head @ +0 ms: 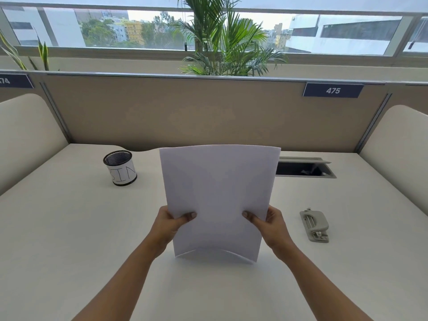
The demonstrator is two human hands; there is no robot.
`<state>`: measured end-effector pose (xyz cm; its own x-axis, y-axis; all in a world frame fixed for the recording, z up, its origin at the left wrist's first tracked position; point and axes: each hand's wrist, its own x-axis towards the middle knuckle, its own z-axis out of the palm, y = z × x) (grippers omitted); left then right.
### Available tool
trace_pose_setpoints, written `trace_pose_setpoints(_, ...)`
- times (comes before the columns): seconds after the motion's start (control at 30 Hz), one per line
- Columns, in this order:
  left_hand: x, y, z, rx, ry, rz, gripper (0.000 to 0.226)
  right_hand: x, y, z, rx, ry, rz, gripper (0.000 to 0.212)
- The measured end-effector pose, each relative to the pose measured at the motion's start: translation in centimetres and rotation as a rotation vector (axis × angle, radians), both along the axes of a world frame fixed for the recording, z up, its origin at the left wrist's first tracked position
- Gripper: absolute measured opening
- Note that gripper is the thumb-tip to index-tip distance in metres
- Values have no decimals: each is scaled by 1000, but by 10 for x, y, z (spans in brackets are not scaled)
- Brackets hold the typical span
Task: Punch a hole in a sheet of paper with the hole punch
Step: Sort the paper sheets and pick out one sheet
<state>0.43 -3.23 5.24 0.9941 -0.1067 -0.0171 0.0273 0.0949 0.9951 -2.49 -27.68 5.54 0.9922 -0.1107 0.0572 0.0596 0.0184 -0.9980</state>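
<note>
A white sheet of paper (220,195) is held upright above the desk, its lower part bowed towards me. My left hand (170,224) pinches its left edge with the thumb on the front face. My right hand (269,224) pinches the right edge the same way. The fingers of both hands are hidden behind the sheet. A grey hole punch (315,225) lies on the desk (69,228) to the right of my right hand, apart from it.
A black mesh cup (119,167) with a white label stands at the back left of the desk. An open cable hatch (305,167) is sunk into the desk at the back right. A beige partition (208,112) closes the far edge, with rounded side panels on both sides.
</note>
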Motion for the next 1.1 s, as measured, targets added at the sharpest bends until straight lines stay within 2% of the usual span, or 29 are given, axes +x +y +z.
trace_pose_setpoints(0.17,2,-1,4,-17,-19,18,20,3,-1,6,2,-26,-12,11)
trace_pose_setpoints(0.33,1,-1,6,-5,-30,4,21,1,-3,5,40,-20,-2,18)
trace_pose_setpoints(0.43,0,-1,5,-7,-32,7,13,1,-4,4,53,-16,-8,11)
trace_pose_setpoints(0.53,1,-2,7,-4,-46,6,17,1,-4,4,52,-27,-16,6)
trace_pose_setpoints(0.73,0,-3,3,30,-6,0,16,0,-7,-3,31,0,-1,13)
trace_pose_setpoints(0.87,0,-5,4,-23,-3,33,8,2,-10,-5,-5,17,4,13)
trace_pose_setpoints(1.1,2,3,8,-291,-31,149,24,-5,-30,-16,-31,74,79,9)
